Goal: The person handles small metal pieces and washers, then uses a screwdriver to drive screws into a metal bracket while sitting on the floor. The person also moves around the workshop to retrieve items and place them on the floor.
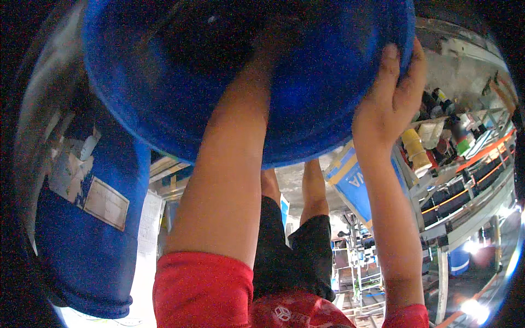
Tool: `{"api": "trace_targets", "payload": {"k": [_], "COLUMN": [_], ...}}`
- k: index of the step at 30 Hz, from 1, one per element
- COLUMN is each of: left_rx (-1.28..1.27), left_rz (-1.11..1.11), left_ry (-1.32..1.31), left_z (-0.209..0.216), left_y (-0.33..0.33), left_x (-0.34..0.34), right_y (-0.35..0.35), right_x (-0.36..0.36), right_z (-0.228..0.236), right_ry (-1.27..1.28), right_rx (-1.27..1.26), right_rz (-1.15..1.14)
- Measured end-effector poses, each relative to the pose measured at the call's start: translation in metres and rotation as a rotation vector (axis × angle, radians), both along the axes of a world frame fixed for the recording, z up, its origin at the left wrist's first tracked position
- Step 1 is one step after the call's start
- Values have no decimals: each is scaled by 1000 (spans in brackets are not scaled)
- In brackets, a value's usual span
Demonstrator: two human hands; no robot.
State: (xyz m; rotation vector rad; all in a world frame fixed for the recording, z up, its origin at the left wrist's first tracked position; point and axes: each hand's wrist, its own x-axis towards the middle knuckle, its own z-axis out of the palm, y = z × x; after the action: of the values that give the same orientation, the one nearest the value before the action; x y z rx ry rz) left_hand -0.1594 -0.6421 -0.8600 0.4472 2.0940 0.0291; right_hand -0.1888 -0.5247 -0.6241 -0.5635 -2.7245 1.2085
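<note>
Red sleeves (203,290) sit closest to the camera, with both my bare forearms (232,147) stretching away. Ahead, the wide, round mouth of a blue barrel (314,93) faces me. My right hand (383,109) pinches its right rim, thumb inside, fingers outside. My left hand (280,33) is deep within, so shadowed that I cannot tell its grip. Black shorts (298,246) and bare legs (313,191) show below the rim. At left is another blue barrel (98,257) with pale labels (106,202); farther right, a blue panel (353,186), then a yellow container (415,148) among clutter.
</note>
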Motion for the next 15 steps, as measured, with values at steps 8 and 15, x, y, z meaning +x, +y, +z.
{"api": "trace_targets", "payload": {"k": [8,15], "left_rx": [180,295], "left_rz": [236,485], "left_ry": [21,-3], "left_z": [-19,-26], "left_y": [-33,-46], "left_x": [-16,-29], "right_y": [4,3], "right_x": [-3,-4], "right_z": [-6,-6], "right_ry": [71,47], "right_rx": [3,-118], "right_rz": [47,7]}}
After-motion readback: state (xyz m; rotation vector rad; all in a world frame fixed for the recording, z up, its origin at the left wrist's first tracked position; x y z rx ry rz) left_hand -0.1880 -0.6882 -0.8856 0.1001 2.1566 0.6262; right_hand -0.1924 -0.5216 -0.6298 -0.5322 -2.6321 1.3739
